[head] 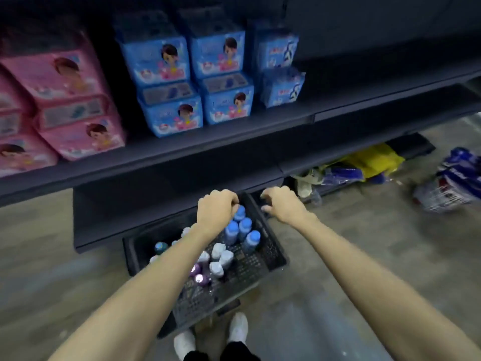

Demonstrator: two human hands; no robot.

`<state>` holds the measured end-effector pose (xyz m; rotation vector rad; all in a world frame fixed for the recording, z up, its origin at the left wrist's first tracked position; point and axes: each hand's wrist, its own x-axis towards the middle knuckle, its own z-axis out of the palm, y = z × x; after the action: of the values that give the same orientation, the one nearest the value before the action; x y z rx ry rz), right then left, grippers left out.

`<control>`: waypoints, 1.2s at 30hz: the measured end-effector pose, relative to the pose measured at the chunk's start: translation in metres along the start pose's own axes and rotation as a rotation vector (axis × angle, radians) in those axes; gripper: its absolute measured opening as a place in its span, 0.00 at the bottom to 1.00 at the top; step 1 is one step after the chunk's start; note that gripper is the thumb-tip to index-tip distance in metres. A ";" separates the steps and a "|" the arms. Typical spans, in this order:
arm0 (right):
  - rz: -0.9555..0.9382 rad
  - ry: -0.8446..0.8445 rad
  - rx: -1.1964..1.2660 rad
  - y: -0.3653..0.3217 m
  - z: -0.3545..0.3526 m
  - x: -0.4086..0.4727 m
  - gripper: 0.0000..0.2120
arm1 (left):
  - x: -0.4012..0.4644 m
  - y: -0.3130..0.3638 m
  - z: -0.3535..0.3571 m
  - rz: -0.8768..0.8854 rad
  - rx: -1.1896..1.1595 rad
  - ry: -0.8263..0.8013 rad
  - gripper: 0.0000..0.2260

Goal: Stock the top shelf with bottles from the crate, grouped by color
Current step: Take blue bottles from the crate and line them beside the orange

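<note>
On the floor at 6 o'clock from the shelving, I see the black crate [263, 259] sitting between the person's white shoes [238, 328] and the lowest shelf lip. Crate is an open lattice type, far end tucked partly under the shelf.

Contents, by group:
- blue-capped bottles [243, 227] clustered at the crate's 1 o'clock corner, upright, touching each other
- white-capped bottles [221, 256] mid-crate, just beside the blue group at its 7 o'clock
- purple bottles [197, 274] at 6 o'clock of the white ones, shiny tops
- one teal-capped bottle [160, 247] at the crate's 9 o'clock side, near the wall
- the near-right part of the crate floor shows bare lattice

Left hand [216, 211] is over the blue group, fingers curled down; its grip looks clenched around a blue bottle top, though the fingers hide the contact. Right hand [282, 204] is at the crate's far-right rim, fingers curled; I cannot tell whether that grip holds the rim or nothing.

Shelf above [234, 142] carries pink packs [65, 100] at 10 o'clock and blue packs [195, 74] at 12 o'clock, stacked two high. Loose yellow and blue bags [364, 165] lie on the floor at 2 o'clock, under the shelf edge. Frame is motion-blurred.
</note>
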<state>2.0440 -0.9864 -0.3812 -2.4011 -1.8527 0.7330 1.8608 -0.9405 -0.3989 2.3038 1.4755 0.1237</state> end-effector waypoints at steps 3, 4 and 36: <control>0.089 -0.152 -0.020 0.030 0.078 0.011 0.07 | -0.006 -0.019 0.057 -0.079 0.038 -0.061 0.08; 0.109 -0.192 -0.035 0.039 0.102 0.016 0.08 | -0.008 -0.025 0.075 -0.100 0.051 -0.076 0.08; -0.183 -0.201 -0.153 0.018 0.235 0.159 0.21 | -0.028 -0.094 0.244 -0.430 -0.178 -0.205 0.19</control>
<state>2.0015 -0.9073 -0.6509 -2.2726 -2.2477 0.8747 1.8374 -1.0004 -0.6540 1.7588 1.7322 -0.0965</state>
